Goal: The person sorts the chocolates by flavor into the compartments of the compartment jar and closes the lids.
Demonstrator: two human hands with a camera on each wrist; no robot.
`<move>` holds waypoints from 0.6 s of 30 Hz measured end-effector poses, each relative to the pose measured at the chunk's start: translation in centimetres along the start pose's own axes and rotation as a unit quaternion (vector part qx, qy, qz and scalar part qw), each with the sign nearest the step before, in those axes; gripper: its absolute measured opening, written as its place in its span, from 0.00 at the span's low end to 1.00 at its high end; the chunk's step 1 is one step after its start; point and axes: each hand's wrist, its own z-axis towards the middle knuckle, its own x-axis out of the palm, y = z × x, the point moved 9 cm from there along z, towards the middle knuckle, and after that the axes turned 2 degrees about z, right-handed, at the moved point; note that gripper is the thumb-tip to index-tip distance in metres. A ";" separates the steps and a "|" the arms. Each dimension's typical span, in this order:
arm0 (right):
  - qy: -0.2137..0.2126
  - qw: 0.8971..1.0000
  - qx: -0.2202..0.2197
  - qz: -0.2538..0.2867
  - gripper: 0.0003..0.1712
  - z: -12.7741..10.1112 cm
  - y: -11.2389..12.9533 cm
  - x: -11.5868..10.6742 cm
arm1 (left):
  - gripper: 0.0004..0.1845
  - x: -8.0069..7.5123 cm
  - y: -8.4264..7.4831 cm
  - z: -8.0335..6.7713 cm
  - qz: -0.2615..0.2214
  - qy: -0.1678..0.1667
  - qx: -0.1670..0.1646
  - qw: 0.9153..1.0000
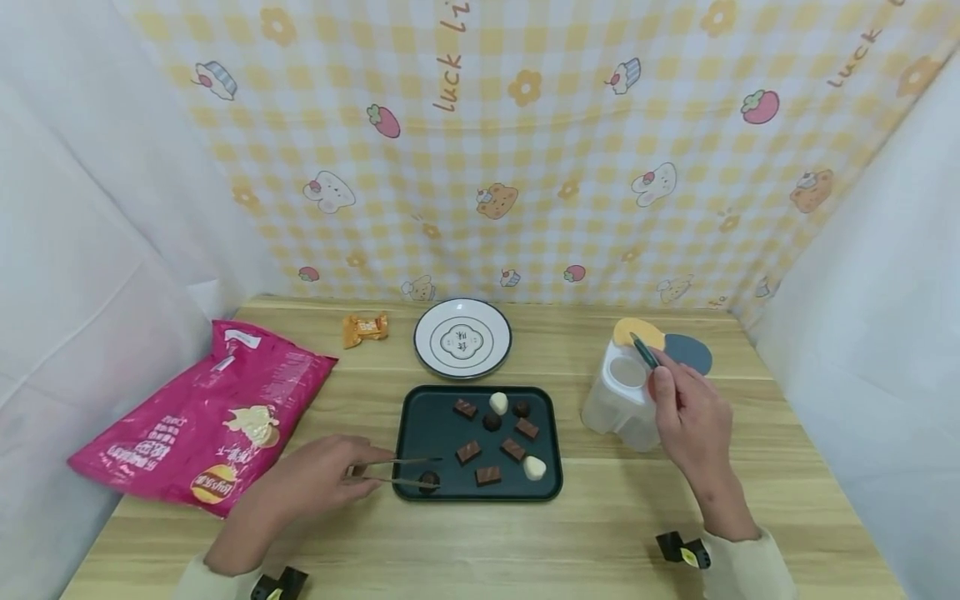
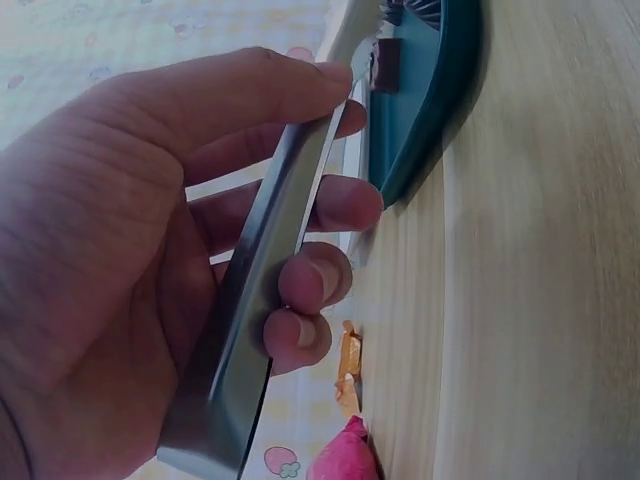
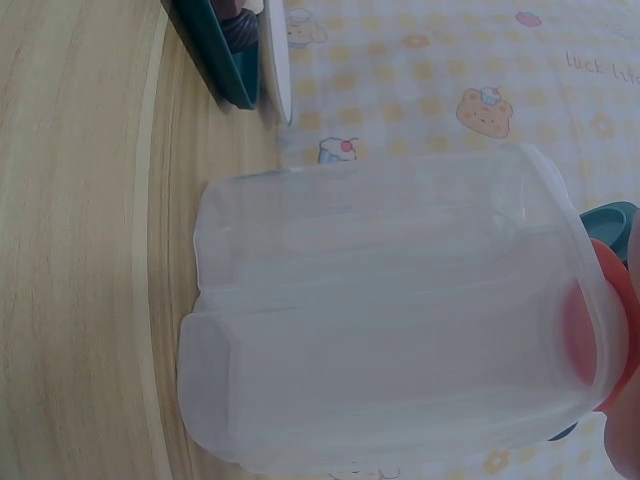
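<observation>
My left hand (image 1: pixel 330 479) grips metal tongs (image 1: pixel 397 469), also close up in the left wrist view (image 2: pixel 260 300). The tong tips sit around a round dark chocolate (image 1: pixel 429 481) at the front left corner of a dark green tray (image 1: pixel 420 417). Several brown, dark and white chocolates lie on that tray. My right hand (image 1: pixel 675 400) rests against a clear plastic container (image 1: pixel 615 404) right of the tray and pinches a dark green lid flap (image 1: pixel 643 350) raised over its top. A yellow flap (image 1: pixel 637 331) and a blue-grey flap (image 1: pixel 690 353) stand open behind. The container (image 3: pixel 390 320) looks empty.
A white plate (image 1: pixel 462 337) sits behind the tray, an orange wrapped candy (image 1: pixel 365 327) to its left. A large pink snack bag (image 1: pixel 210 417) lies at the left side of the wooden table (image 1: pixel 600 533). Cloth walls close in the back and both sides.
</observation>
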 end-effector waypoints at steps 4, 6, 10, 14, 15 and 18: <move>0.001 1.000 0.002 0.003 0.17 0.1 0.2 0.0 | 0.19 0.1 0.1 -0.2 0.014 0.005 0.007 1.000; 0.000 1.000 0.002 0.005 0.17 0.1 0.3 0.0 | 0.18 0.1 0.1 -0.3 0.020 0.009 0.009 1.000; 0.000 1.000 0.001 0.005 0.19 0.1 0.3 0.0 | 0.17 0.0 0.1 -0.4 0.032 0.008 0.006 0.999; -0.003 1.000 0.001 0.004 0.18 0.0 0.3 -0.1 | 0.17 -0.1 0.1 -0.3 0.033 0.005 0.006 0.999; -0.003 1.000 0.003 0.005 0.18 0.0 0.3 0.0 | 0.17 -0.1 0.2 -0.3 0.034 0.005 0.007 0.999; -0.004 1.000 0.008 0.009 0.17 0.0 0.2 0.0 | 0.17 -0.1 0.3 -0.2 0.025 0.004 0.010 1.000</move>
